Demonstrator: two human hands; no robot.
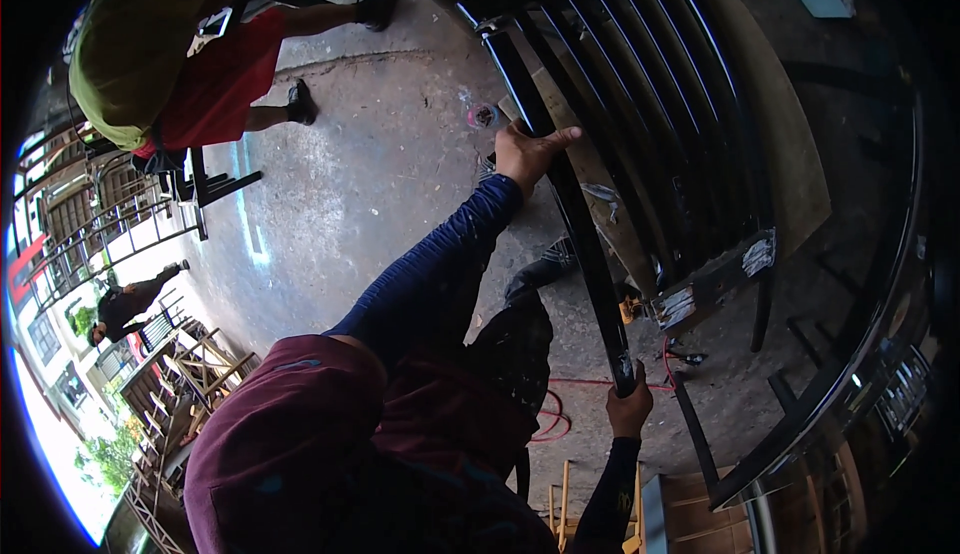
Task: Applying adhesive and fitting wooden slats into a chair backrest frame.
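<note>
A glossy black slatted frame [650, 104], which looks like part of a chair or bench, stands before me on the right. Along its near side runs a long black bar [577, 214]. My left hand [535, 161] is closed around the upper part of this bar, with the thumb lying across it. Lower down, my right hand [629, 409] grips the bar's bottom end, where a pale worn patch shows. At the frame's top corner the bar meets the top rail; whether they are joined I cannot tell. Whitish patches [677, 306] mark the frame's lower block.
Brown board [800, 184] lies behind the slats. A red hose or cable [552, 419] crosses the concrete floor [350, 144] near my feet. At upper left a person in red shorts [225, 84] bends by dark metal frames. Wooden furniture [200, 364] is stacked at left.
</note>
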